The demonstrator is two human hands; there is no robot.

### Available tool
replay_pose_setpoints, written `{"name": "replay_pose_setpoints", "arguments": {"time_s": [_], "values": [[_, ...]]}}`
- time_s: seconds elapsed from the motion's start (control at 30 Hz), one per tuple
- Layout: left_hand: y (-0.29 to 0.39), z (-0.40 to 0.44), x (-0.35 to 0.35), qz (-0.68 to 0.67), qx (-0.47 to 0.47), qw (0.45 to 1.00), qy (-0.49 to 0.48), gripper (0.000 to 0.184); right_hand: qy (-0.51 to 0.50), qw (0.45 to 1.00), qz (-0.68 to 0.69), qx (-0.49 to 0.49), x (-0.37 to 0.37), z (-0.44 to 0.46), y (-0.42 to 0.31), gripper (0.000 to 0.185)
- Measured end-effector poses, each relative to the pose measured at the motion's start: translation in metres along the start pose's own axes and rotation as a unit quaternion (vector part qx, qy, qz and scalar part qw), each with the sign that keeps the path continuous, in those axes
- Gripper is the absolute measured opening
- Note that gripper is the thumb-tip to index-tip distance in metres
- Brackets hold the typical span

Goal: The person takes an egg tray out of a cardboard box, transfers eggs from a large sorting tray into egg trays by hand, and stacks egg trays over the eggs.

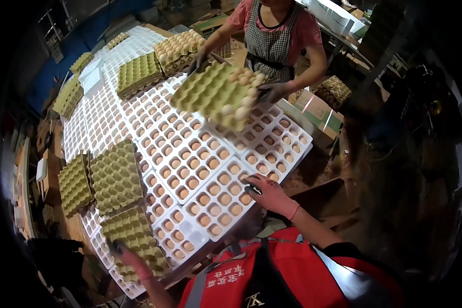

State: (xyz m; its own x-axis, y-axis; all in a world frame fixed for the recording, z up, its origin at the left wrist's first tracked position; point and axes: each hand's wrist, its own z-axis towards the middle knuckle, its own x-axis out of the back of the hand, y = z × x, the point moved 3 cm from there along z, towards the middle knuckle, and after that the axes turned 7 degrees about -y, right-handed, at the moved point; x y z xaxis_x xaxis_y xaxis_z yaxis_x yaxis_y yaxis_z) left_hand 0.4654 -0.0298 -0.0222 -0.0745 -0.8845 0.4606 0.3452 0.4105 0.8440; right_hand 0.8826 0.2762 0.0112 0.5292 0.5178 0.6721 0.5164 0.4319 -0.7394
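Observation:
My right hand [272, 196], in a pink glove with dark fingertips, is over the near right edge of a white foam tray [210, 231] with eggs in its square cells. Its fingers are curled, and whatever they may hold is hidden. At the lower left, my left hand [131, 259], gloved the same way, is at the left side of an empty green egg carton [133, 233]. That hand is blurred, and its fingers do not show clearly. Two more green cartons [115, 177] [76, 185] lie just beyond.
Across the table a co-worker in a checked apron [272, 46] holds a tilted green carton [203, 95] with some eggs at its right side. Stacked cartons [138, 72] and a carton full of eggs [179, 46] stand farther back. Cardboard boxes [313, 113] are at the right.

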Motion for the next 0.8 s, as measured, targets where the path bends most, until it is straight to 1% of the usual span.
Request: {"name": "replay_pose_setpoints", "arguments": {"time_s": [0.03,0.07,0.1,0.13,0.17,0.2,0.23,0.27,0.33,0.37,0.4,0.47,0.53,0.57,0.6,0.67,0.7,0.73,0.77,0.8], "values": [[0.012,0.007,-0.038,-0.056,-0.053,0.992,-0.098,0.043,0.012,1.000,-0.018,0.008,-0.003,-0.002,-0.004,0.036],[0.033,0.007,-0.084,-0.159,-0.071,0.974,-0.147,0.043,0.020,0.999,-0.035,0.015,-0.005,-0.007,-0.006,0.036],[0.056,0.002,-0.121,-0.199,-0.087,0.955,-0.204,0.043,0.024,0.998,-0.052,0.022,-0.008,-0.013,-0.007,0.035],[0.083,0.000,-0.147,-0.123,-0.179,0.944,-0.250,0.045,0.036,0.996,-0.069,0.037,-0.003,-0.015,-0.011,0.035],[0.119,-0.012,-0.163,-0.160,-0.182,0.933,-0.267,0.045,0.045,0.996,-0.067,0.023,0.003,-0.018,-0.012,0.034],[0.142,-0.017,-0.173,-0.080,-0.255,0.927,-0.263,0.042,0.052,0.996,-0.066,0.011,0.008,-0.021,-0.013,0.033],[0.156,-0.021,-0.183,-0.086,-0.264,0.926,-0.256,0.041,0.055,0.996,-0.065,0.010,0.013,-0.023,-0.013,0.032],[0.154,-0.020,-0.196,-0.074,-0.299,0.918,-0.248,0.040,0.062,0.996,-0.065,0.011,0.020,-0.022,-0.012,0.030],[0.176,-0.025,-0.199,-0.048,-0.334,0.912,-0.234,0.040,0.046,0.998,-0.047,0.004,0.026,-0.016,0.001,0.030],[0.184,-0.025,-0.201,-0.012,-0.356,0.908,-0.221,0.042,0.040,0.998,-0.042,0.000,0.028,-0.011,0.006,0.031],[0.188,-0.028,-0.206,0.005,-0.369,0.905,-0.213,0.040,0.033,0.999,-0.037,-0.004,0.029,-0.004,0.010,0.031],[0.181,-0.033,-0.235,0.006,-0.362,0.899,-0.248,0.036,-0.004,1.000,0.021,-0.012,0.033,0.017,-0.002,0.031],[0.171,-0.034,-0.266,0.061,-0.342,0.890,-0.295,0.034,-0.071,0.997,-0.003,0.024,0.019,0.050,0.001,0.034],[0.153,-0.037,-0.281,0.084,-0.352,0.889,-0.282,0.037,-0.088,0.992,-0.028,0.083,0.019,0.060,-0.006,0.036],[0.142,-0.038,-0.289,0.104,-0.366,0.887,-0.261,0.040,-0.043,0.984,-0.054,0.166,0.006,0.068,0.005,0.037],[0.146,-0.043,-0.290,0.225,-0.359,0.859,-0.287,0.050,-0.159,0.974,-0.028,0.159,0.009,0.094,-0.002,0.037],[0.147,-0.047,-0.292,0.261,-0.305,0.835,-0.376,0.047,-0.186,0.968,-0.018,0.166,0.008,0.103,0.000,0.037],[0.145,-0.051,-0.293,0.230,-0.316,0.841,-0.375,0.053,-0.216,0.961,-0.009,0.170,0.007,0.110,0.005,0.038],[0.142,-0.051,-0.298,0.249,-0.324,0.833,-0.373,0.055,-0.218,0.958,-0.020,0.185,0.006,0.115,0.010,0.037],[0.142,-0.051,-0.301,0.269,-0.332,0.823,-0.374,0.056,-0.235,0.957,-0.025,0.168,0.006,0.120,0.011,0.036]]}}
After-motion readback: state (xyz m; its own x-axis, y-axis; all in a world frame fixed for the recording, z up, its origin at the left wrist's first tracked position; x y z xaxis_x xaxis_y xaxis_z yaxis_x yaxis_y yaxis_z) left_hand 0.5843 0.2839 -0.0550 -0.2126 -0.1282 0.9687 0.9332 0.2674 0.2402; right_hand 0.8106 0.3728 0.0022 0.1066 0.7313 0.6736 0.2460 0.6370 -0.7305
